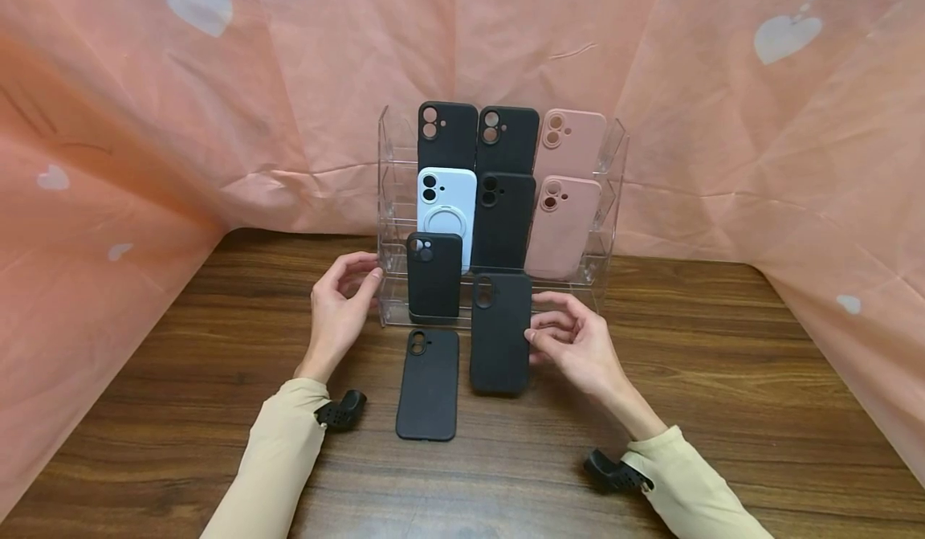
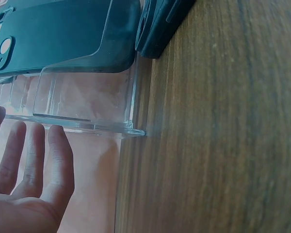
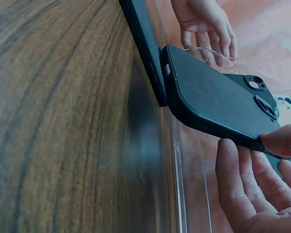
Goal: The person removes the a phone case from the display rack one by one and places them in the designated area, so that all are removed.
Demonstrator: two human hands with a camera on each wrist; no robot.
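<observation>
My right hand (image 1: 571,342) pinches a black phone case (image 1: 500,338) by its right edge, thumb on the back face and fingers behind. The case stands nearly upright before the lowest tier of a clear acrylic display stand (image 1: 426,322). In the right wrist view, the held case (image 3: 218,97) tilts, its camera cutout towards the stand. With fairly straight fingers my left hand (image 1: 340,302) touches the stand's left side panel, as the left wrist view of the hand (image 2: 34,179) also shows. Another black case (image 1: 428,386) lies on the table, left of the held one.
On the stand's lowest tier sits a black case (image 1: 435,278). Higher tiers hold a light blue case (image 1: 446,193) with a ring, several black cases (image 1: 506,214) and two pink cases (image 1: 567,226). The wooden table (image 1: 723,378) meets a pink curtain (image 1: 325,121) behind the stand.
</observation>
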